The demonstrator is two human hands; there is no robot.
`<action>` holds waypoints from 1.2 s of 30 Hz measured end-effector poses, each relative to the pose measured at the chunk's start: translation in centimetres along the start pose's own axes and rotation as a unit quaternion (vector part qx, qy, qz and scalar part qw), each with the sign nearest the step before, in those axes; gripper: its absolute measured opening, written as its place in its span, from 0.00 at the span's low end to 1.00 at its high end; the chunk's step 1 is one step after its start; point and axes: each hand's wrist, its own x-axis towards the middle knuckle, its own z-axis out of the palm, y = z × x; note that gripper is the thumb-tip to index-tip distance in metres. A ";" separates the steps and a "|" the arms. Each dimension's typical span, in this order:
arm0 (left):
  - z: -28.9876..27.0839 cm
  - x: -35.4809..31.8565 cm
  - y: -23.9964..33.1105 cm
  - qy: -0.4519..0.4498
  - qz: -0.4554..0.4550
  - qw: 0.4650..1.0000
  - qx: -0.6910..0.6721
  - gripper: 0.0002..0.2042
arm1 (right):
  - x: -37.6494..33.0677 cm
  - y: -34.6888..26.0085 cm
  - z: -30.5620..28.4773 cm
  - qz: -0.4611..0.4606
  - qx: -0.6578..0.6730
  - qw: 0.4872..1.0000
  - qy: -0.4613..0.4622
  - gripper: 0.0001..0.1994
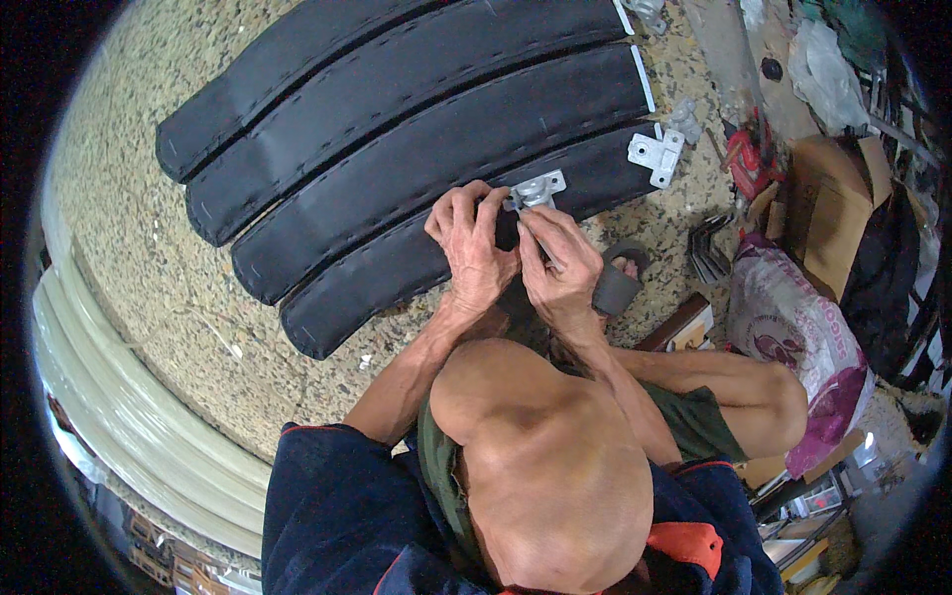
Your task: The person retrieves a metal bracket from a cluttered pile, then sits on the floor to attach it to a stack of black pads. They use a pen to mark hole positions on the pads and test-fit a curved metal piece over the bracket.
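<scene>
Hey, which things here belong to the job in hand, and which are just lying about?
Likely in the job: metal bracket, by the left hand and right hand; black padded strips; second metal bracket.

Probably lying about: cardboard box; purple-and-white sack; clear plastic.

Left hand (470, 243) curls beside the right hand (562, 266).

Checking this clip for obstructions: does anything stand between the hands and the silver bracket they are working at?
Nothing visible does. The left hand and right hand are right at the silver bracket, over the nearest black strip, partly hiding the bracket.
</scene>
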 end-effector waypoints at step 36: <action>-0.1 0.2 0.4 -0.007 -0.006 1.000 0.020 0.36 | -1.9 -1.1 -2.7 0.127 -0.011 0.991 0.033 0.10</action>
